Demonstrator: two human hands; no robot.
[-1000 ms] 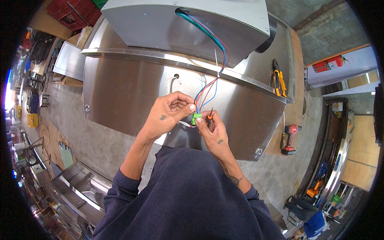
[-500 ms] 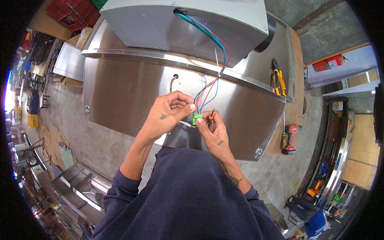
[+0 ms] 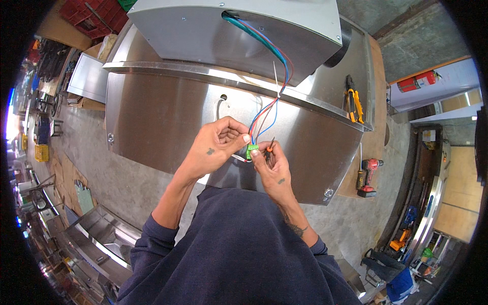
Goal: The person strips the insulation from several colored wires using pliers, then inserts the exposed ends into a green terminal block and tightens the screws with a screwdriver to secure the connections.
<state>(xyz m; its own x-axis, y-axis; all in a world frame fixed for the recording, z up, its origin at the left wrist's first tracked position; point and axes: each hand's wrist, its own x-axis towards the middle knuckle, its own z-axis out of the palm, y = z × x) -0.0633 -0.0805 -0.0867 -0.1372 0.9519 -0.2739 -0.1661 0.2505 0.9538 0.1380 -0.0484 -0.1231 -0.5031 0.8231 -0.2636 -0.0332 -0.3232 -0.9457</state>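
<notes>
My left hand (image 3: 216, 147) pinches a wire between thumb and forefinger, just above a small green terminal connector (image 3: 252, 148). My right hand (image 3: 274, 170) grips that connector with thumb and fingertips. Tucked in the same right hand is a small screwdriver with an orange collar (image 3: 270, 149), its thin tip pointing up and away. Red, blue and brown wires (image 3: 270, 104) run down from a grey metal box (image 3: 203, 38) to the connector, bundled by a white cable tie (image 3: 276, 76). A white cable (image 3: 238, 158) meets the connector from below; its end is partly hidden.
A brushed steel panel (image 3: 152, 117) lies beneath my hands, with a cable hole (image 3: 223, 97). Yellow-handled pliers or cutters (image 3: 353, 101) rest on the steel at the right. Beyond the panel's right edge lies a red cordless drill (image 3: 371, 173). A fire extinguisher (image 3: 419, 81) is farther right.
My left hand and the connector have shifted very slightly to the right. The screwdriver in my right hand has tilted a little, and both hands keep their grips.
</notes>
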